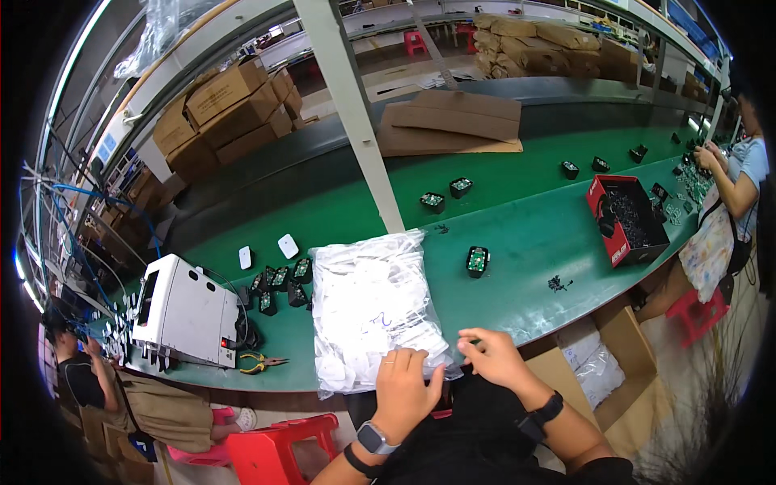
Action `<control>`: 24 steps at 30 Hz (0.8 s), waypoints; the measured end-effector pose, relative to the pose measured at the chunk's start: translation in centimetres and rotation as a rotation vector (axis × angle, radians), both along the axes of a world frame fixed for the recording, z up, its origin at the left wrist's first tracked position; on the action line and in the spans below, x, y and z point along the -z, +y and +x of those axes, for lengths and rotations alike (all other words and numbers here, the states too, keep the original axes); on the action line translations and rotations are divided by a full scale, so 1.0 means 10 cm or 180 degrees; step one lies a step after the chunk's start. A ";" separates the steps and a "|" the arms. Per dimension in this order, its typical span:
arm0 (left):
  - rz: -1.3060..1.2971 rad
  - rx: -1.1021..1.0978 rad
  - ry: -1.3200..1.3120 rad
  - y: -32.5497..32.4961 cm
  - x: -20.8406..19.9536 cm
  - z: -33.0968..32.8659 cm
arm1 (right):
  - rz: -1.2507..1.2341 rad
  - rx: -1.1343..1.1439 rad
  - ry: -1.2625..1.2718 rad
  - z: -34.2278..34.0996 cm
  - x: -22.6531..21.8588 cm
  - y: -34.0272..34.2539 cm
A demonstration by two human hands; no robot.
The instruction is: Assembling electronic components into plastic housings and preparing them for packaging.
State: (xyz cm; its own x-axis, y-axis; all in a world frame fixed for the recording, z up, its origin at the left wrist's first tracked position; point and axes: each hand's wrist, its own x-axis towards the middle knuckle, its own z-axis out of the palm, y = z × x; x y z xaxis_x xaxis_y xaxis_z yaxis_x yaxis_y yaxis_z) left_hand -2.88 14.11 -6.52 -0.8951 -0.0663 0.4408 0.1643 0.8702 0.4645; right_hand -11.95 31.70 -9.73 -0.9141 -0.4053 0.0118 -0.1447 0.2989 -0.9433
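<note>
Fingers (420,360) of both hands pinch the clear bag's (372,311) near edge.

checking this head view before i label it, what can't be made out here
Head view:
- Contents of the clear plastic bag of white parts: blurred by the film, too small to identify.
- Left hand fingertips: curled over the bag's near edge, grip unclear.
- Right hand: fingers bent at the bag's corner, contact uncertain.
- Open red cardboard box: dark contents too small.
</note>
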 end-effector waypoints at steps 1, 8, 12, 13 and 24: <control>-0.0181 -0.0141 -0.0039 0.08 -0.05 -0.04 | -0.0021 -0.0366 -0.0717 -0.07 0.01 -0.07; -0.0608 -0.0396 -0.0475 0.17 -0.04 -0.11 | -0.0540 -0.1015 -0.1934 -0.16 0.46 -0.15; -0.0724 -0.0295 -0.0591 0.18 -0.10 -0.19 | -0.0938 -0.1119 -0.1384 -0.09 0.53 -0.22; -0.0792 -0.0301 -0.0870 0.16 -0.13 -0.21 | -0.1044 -0.1127 -0.1576 -0.12 0.53 -0.23; -0.0847 0.0288 -0.1781 -0.34 0.69 -0.29 | -0.1359 -0.1154 -0.1564 -0.14 0.59 -0.26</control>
